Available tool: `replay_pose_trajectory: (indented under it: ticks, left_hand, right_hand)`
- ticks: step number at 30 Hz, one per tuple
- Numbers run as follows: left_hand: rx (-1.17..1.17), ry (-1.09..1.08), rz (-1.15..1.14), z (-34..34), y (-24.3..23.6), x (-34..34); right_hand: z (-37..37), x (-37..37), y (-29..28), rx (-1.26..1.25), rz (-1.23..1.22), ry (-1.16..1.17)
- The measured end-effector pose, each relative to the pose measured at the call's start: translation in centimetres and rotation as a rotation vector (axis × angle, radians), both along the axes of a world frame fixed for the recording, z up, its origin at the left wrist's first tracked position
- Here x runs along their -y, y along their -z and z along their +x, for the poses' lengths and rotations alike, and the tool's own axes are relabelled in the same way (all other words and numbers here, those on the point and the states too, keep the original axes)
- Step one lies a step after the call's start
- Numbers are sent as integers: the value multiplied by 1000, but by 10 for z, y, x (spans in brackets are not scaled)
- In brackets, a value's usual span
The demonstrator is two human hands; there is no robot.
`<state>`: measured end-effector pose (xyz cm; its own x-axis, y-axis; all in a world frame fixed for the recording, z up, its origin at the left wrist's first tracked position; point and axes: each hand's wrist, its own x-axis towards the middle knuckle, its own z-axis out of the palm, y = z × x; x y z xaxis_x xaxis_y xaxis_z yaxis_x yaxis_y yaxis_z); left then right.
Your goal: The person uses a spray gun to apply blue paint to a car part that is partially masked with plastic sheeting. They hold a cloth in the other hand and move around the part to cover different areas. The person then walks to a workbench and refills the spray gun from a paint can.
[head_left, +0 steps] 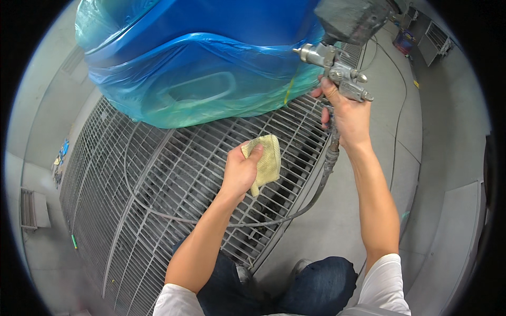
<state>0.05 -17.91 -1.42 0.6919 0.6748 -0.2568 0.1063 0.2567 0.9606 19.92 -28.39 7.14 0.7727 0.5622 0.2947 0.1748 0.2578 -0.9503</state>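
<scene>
My right hand (345, 110) is closed round the handle of a metal spray gun (336, 67), which points left. A translucent grey paint cup (354, 22) sits on top of the gun, partly cut by the upper edge. From the grip a dirty air hose (330, 160) runs down. Pinched in my left hand (241, 171) is a folded yellow cloth (269, 160), held above the floor grating. Ahead stands a blue painted panel (232, 21), its lower part wrapped in translucent plastic film (197, 92). The gun's nozzle is close to the film's right side.
Metal floor grating (174, 174) lies below, with the hose looping across it. Concrete floor (387, 131) runs along the right, where a thin dark cable (403, 105) trails. Small blue and yellow items (62, 155) lie at the far left. A dark bucket-like container (404, 42) stands at the back right.
</scene>
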Motion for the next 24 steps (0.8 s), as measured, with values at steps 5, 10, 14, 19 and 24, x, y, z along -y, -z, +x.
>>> replay_pose_trajectory:
  ticks: [5, 10, 14, 19, 24]
  left_hand:
    - [16, -20, -4, 0, -5, -1]
    - [63, -104, -21, 0, -12, -1]
    - [170, -209, 3, 1, -16, -4]
    - [269, -246, -12, 1, -15, -7]
    - [211, -245, 6, 6, -12, -6]
  right_hand:
    - [25, 17, 1, -24, -26, 115]
    - [48, 32, 0, -74, -23, 180]
    - [66, 44, 0, -108, 2, 232]
    - [77, 50, -4, -53, 10, 346]
    - [57, 49, -17, -14, -11, 340]
